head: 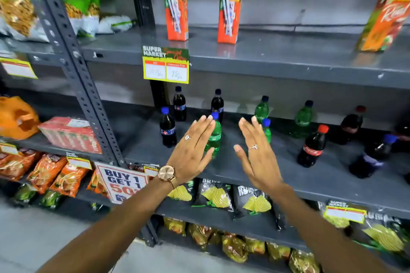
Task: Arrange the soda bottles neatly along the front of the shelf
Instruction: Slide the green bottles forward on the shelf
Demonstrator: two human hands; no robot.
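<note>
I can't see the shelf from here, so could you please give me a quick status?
Left hand and right hand open, empty. Soda bottles scattered, none fronted yet. Nothing in the way.

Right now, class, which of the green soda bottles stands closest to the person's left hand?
The green bottle with the blue cap, right behind the left hand fingertips. The other green bottles stand further right or further back on the shelf.

Bare grey metal shelf front [255, 175] lay free btwn green plastic soda bottle [214, 137] & red-capped cola bottle [312, 146].
</note>
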